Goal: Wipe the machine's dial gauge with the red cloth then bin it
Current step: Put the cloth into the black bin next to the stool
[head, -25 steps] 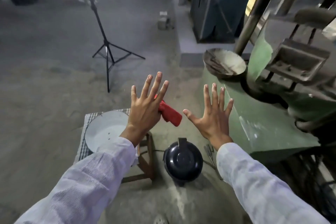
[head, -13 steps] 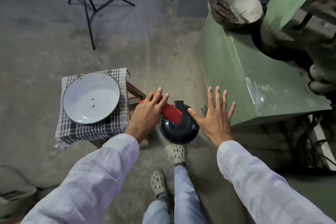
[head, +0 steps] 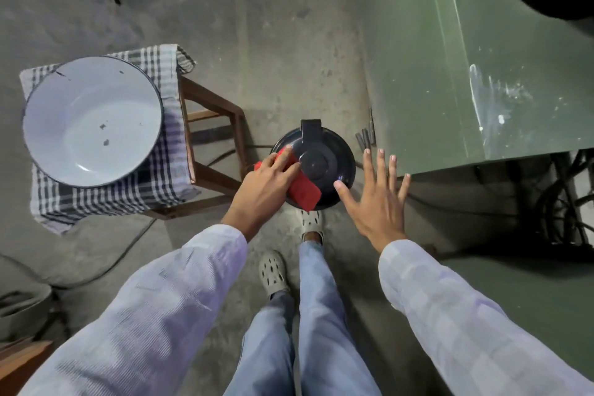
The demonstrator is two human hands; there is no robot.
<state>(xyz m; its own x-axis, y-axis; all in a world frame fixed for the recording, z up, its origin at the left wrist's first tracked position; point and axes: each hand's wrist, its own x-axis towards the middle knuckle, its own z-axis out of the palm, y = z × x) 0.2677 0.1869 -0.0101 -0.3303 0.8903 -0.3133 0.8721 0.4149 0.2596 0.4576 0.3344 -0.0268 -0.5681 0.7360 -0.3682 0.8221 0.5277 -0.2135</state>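
we look straight down over our own arms, legs and shoes to a concrete floor. our left hand (head: 268, 182) holds the red cloth (head: 302, 191) under its fingers; the fingers are curled down over the cloth's upper part and its lower end sticks out below them toward our right. hand and cloth sit above the left half of the black bin (head: 316, 167), a round dark container on the floor with its lid closed and a small tab at the far edge. whether the cloth actually touches the lid or hangs just above it, we cannot tell from this angle.

our right hand (head: 376, 202) is flat, palm down, all fingers spread wide, holding nothing. its thumb tip lies over the bin's right rim; the rest of the hand is just beside the bin, between it and the green machine base (head: 450, 74).

left of the bin stands a wooden stool (head: 215, 151) draped with a checked cloth (head: 128, 190), and on that a white enamel basin (head: 93, 120) with a dark rim and a few chipped spots. a thin black cable (head: 128, 247) runs along the floor below the stool. a few small dark metal pieces (head: 364, 140) lie against the foot of the machine base. one shoe (head: 310, 220) is set right at the bin's near edge. the dial gauge is outside our view.
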